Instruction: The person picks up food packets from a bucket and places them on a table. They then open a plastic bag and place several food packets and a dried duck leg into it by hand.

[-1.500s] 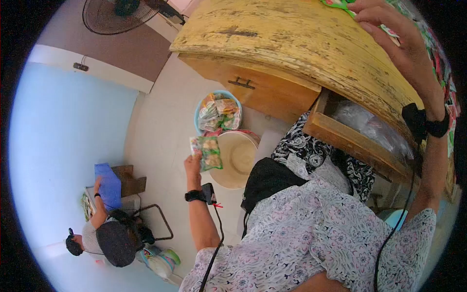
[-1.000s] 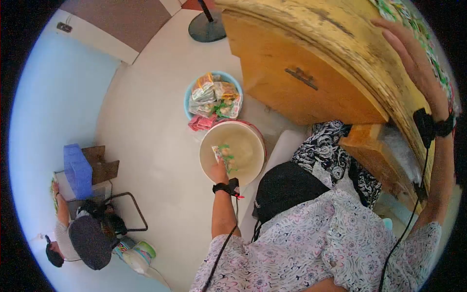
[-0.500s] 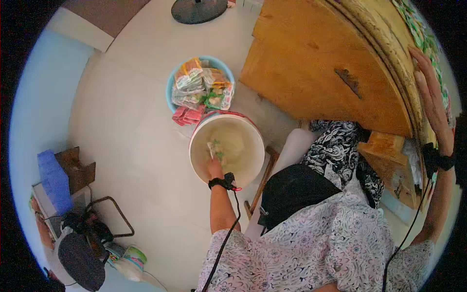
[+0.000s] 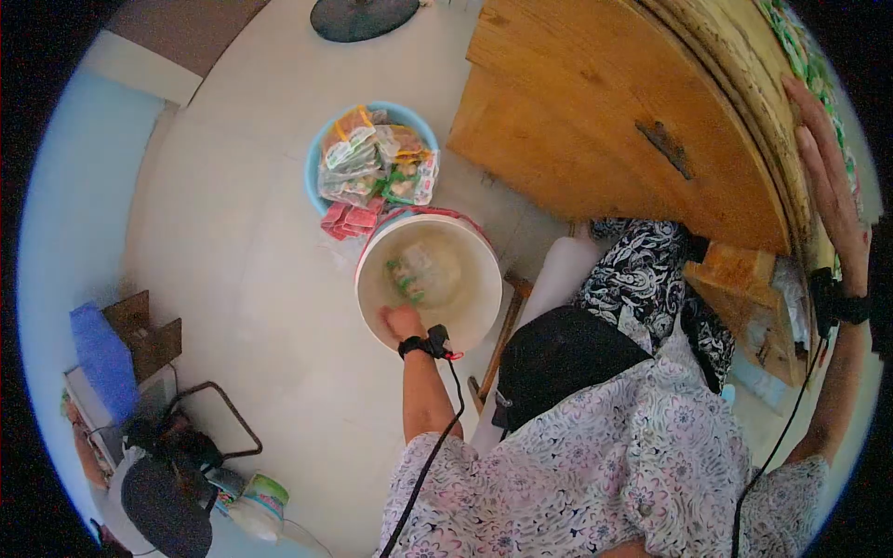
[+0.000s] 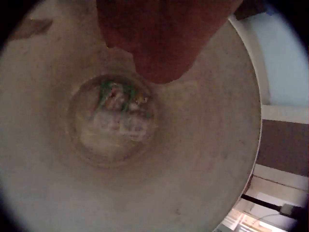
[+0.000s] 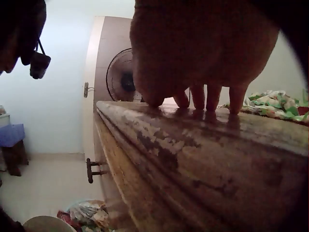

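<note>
My left hand [image 4: 402, 322] hangs inside the rim of a white bucket [image 4: 483, 288], holding nothing. Below it a clear packet with green edging [image 4: 406, 278] lies at the bucket's bottom, apart from the fingers. The left wrist view shows the same packet [image 5: 120, 108] on the round base, and the hand [image 5: 159, 38] above it. On the worn yellow table [image 6: 193, 150], my right hand [image 6: 203, 48] rests its fingertips near the edge. A pile of green and white packaging [image 6: 277, 104] lies just beyond them.
Beside the bucket stands a blue basin [image 4: 316, 177] full of filled packets, with red packets [image 4: 352, 219] at its edge. An open drawer [image 4: 735, 298] juts out by my legs. Another person [image 4: 167, 502] sits at lower left near a blue box [image 4: 104, 358]. A fan base [image 4: 363, 17] stands behind.
My left hand has carried the packet down into the bucket and let it go; it now lies at the bottom. My right hand has moved back to the table's edge. The head view has tilted downward.
</note>
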`<act>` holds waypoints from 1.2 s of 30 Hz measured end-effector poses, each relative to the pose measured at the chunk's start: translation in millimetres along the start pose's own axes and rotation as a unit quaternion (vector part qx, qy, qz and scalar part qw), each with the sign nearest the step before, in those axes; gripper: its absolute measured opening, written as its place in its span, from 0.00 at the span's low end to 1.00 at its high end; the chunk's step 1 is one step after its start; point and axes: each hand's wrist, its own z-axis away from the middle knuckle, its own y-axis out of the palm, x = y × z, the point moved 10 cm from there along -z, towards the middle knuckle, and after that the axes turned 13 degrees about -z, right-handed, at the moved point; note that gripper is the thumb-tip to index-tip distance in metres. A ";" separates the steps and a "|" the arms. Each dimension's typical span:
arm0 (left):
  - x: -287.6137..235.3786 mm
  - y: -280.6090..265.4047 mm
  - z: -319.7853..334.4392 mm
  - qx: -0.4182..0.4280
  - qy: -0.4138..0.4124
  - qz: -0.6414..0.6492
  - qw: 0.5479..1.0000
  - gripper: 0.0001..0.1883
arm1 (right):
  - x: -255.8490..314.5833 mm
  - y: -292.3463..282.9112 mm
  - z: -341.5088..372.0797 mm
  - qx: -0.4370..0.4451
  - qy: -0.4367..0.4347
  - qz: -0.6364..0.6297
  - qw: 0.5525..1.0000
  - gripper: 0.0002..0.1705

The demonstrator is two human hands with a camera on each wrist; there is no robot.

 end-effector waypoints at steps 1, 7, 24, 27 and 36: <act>6.4 12.0 2.1 -0.031 -0.057 0.118 0.991 0.11 | 2.4 -0.9 -0.1 0.001 0.011 -0.006 1.000 0.28; 20.9 1.2 24.2 -0.055 -0.112 0.431 0.894 0.15 | 11.3 -0.7 -2.0 0.015 -0.013 0.038 0.999 0.29; 12.6 -278.8 50.6 0.088 0.145 0.847 0.503 0.14 | 64.0 5.5 2.1 -0.056 -0.102 0.035 0.993 0.24; 36.6 -346.6 81.0 0.051 0.178 0.842 0.507 0.15 | 67.0 13.8 -3.3 0.005 -0.166 -0.014 0.986 0.27; 24.3 -422.4 60.4 0.029 0.218 0.799 0.560 0.10 | 346.0 112.5 153.8 0.071 -0.565 -0.365 0.737 0.15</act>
